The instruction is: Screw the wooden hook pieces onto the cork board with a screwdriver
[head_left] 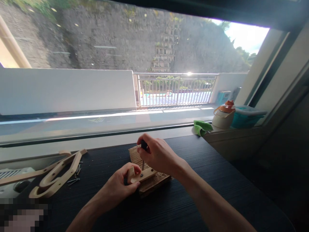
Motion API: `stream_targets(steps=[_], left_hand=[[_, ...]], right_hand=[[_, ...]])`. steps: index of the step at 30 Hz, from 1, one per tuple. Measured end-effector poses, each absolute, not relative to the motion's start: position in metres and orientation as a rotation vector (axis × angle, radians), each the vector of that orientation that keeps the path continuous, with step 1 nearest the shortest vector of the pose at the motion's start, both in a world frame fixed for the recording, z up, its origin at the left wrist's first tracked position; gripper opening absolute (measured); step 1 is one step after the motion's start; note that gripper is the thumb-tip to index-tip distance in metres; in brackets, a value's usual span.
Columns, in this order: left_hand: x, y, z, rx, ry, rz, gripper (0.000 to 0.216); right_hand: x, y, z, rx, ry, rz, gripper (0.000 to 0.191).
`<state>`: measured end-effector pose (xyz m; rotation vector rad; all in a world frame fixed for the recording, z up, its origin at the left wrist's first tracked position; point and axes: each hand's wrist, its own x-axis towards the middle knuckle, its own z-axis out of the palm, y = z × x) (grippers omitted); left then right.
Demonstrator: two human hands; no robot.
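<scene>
My right hand [158, 155] is closed around a black-handled screwdriver [143, 148] held upright, its tip on a small light wooden piece [145, 175]. My left hand [120, 187] pinches that wooden piece at its left end and steadies it. The piece lies on a slatted wooden board [154, 183] on the dark table [188, 199].
Curved wooden parts [56, 177] and several loose screws [75, 178] lie at the table's left. A green cloth [202, 126], a white jar with an orange lid [223, 116] and a teal container [246, 117] sit on the windowsill at the right.
</scene>
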<state>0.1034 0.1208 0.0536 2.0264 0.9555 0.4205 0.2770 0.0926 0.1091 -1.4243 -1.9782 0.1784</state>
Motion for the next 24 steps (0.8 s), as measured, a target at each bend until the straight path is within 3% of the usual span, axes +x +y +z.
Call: stream_targets(steps=[24], left_hand=[[0.1059,0.118,0.0547,2.016,0.977,0.456,0.023]], right_hand=[[0.2809,0.0994,0.1042,-1.444,-1.855,0.317,0.014]])
